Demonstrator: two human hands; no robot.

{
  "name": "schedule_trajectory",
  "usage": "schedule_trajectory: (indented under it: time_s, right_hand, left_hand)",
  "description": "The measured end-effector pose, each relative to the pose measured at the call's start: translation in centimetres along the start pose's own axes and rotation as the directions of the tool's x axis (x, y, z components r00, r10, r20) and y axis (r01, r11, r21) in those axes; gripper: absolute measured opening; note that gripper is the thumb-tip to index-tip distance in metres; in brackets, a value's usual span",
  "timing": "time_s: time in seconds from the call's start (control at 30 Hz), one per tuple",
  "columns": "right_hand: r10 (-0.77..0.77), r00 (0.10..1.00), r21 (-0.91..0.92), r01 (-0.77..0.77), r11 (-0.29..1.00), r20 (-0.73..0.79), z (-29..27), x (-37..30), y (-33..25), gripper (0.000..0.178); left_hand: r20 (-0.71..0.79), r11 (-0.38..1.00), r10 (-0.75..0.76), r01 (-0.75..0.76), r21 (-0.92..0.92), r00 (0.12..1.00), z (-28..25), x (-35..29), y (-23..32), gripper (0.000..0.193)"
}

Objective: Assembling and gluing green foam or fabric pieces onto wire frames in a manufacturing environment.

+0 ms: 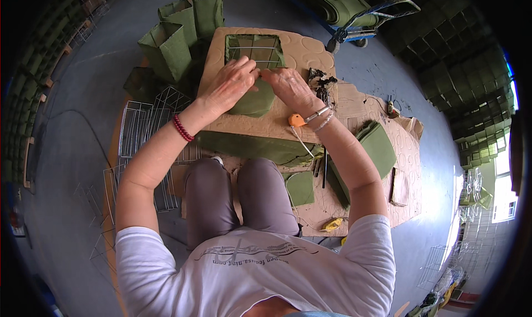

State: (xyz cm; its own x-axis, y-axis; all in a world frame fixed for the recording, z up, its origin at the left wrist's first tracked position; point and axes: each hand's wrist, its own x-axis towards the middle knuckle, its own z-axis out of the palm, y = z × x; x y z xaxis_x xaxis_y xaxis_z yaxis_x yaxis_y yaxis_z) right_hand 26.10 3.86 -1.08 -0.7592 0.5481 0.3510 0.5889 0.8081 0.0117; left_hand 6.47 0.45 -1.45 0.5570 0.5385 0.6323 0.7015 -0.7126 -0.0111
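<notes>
A green fabric box point(252, 103) with a wire frame showing in its opening lies on the brown work surface point(302, 53) in front of me. At the near rim of that opening, the fingers of my left hand point(233, 83) are closed in a pinch on the fabric edge. My right hand point(291, 88) pinches the same edge just beside it, the two sets of fingertips almost touching. The fingertips hide whatever small part lies between them. Near my right wrist sits an orange rounded object point(296, 120) with a white strip hanging from it.
Several green fabric boxes point(166, 51) stand at the far left. Wire frames point(138, 128) lie left of my knees. Flat green panels point(374, 150) rest on cardboard to the right. A blue cart point(354, 31) carries rolled green fabric. Stacked green boxes line both sides.
</notes>
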Motion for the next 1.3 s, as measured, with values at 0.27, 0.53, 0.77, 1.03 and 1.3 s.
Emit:
schedule_trajectory:
  time_s: [0.27,0.53,0.77,1.03,1.3]
  right_hand:
    - [0.042,0.880,0.253,0.090,0.963,-0.473,-2.9,-3.6,-1.8,0.034]
    - [0.012,0.890,0.296,0.138,0.945,-0.456,1.2,-3.6,-2.3,0.034]
    - [-0.185,0.933,0.206,0.255,0.945,-0.308,0.8,-2.1,-2.3,0.027]
    - [-0.494,0.868,0.184,0.477,0.859,0.055,-1.9,1.2,-1.0,0.021]
    - [0.044,0.898,0.265,0.083,0.961,-0.439,-2.5,-3.4,0.1,0.026]
  left_hand:
    - [0.122,0.978,0.094,-0.069,-0.195,0.988,-2.7,-1.0,-4.8,0.012]
    - [-0.112,0.979,0.027,-0.049,-0.198,0.993,-1.9,-2.5,-2.6,0.025]
    - [-0.073,0.961,0.019,-0.038,-0.272,0.997,0.3,-3.7,-0.8,0.018]
    - [0.221,0.865,0.036,0.080,-0.495,0.975,-1.5,-2.7,-2.6,0.012]
    - [-0.103,0.960,-0.100,0.069,-0.272,0.990,-1.6,-3.2,1.8,0.029]
